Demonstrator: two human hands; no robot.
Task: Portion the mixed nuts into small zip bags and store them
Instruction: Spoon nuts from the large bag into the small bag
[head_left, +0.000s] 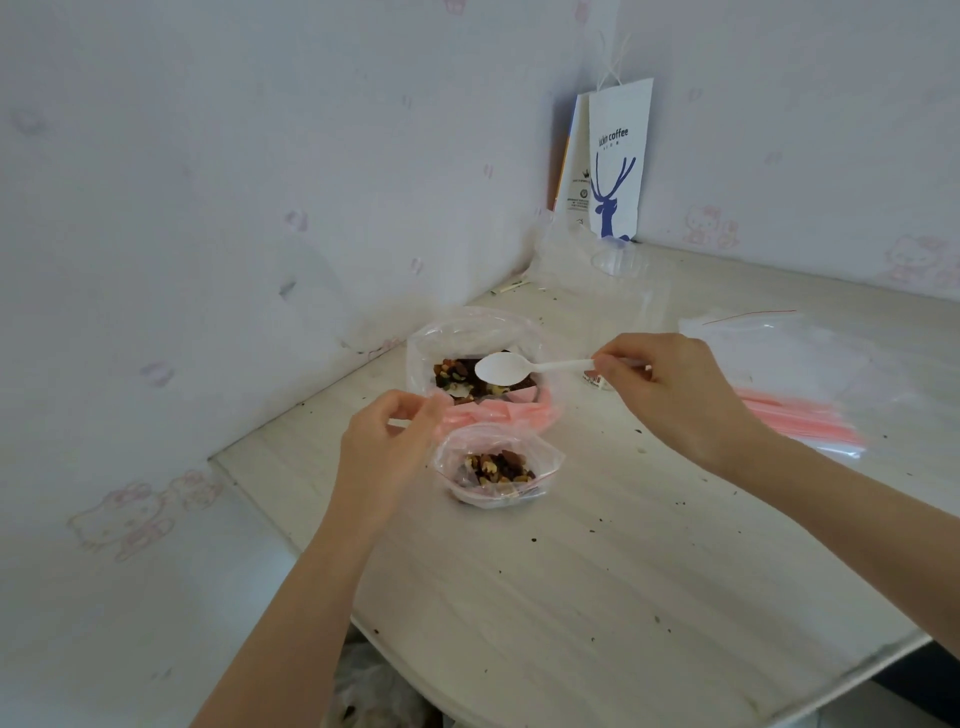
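On the speckled table (597, 571), nearest, a small zip bag (548, 460) stands open with mixed nuts (498, 466) inside. Just behind it, the left hand (387, 447) pinches a pink zip rim (493, 415) (which bag's is unclear). The right hand (675, 395) pinches a white spoon (501, 369), its bowl empty, over the large nut bag (467, 332). Spare zip bags (779, 374) lie farther right.
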